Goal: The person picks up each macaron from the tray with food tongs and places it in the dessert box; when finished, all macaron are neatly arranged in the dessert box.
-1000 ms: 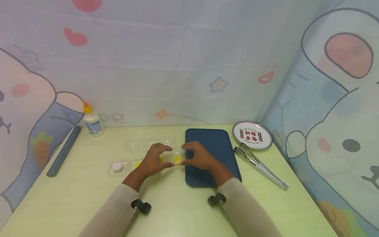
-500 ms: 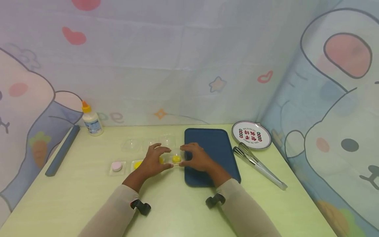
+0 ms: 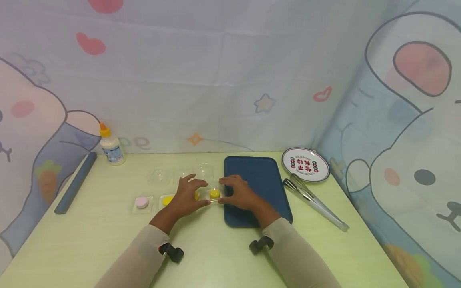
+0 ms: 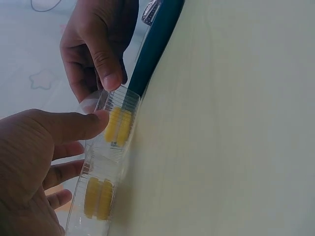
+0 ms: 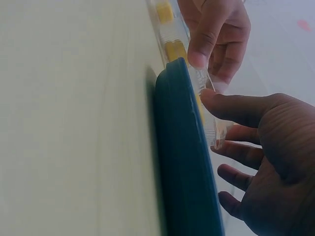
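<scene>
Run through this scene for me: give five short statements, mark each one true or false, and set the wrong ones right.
1. The left hand and right hand both hold the same clear case. True.
2. The piece inside that case is pink. False: it holds a yellow piece.
3. The white bottle stands upright. True.
4. The tongs are in the right hand. False: the tongs lie just to the right of the blue tray.
5. The plate is farther right than the blue tray. True.
</scene>
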{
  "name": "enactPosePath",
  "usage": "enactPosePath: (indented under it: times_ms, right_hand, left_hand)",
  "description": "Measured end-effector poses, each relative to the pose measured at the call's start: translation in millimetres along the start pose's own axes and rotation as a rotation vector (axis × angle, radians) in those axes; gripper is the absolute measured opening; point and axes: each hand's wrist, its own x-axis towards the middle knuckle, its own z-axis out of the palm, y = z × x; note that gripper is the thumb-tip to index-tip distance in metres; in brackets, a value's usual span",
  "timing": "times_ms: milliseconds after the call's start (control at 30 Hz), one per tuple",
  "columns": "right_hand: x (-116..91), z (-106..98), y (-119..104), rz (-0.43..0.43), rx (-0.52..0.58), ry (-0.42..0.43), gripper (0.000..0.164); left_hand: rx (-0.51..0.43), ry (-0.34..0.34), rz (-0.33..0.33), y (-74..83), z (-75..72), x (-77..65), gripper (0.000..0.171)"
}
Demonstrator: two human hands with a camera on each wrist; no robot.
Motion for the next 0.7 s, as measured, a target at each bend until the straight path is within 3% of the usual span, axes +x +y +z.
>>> enactPosePath:
  times_ms: [700]
  right_hand:
    - [0.0, 4.1, -0.1, 0.037, 0.025, 0.043, 0.066]
  left_hand:
    - [0.140, -0.058, -0.013, -2.0, 2.1, 1.3, 0.058]
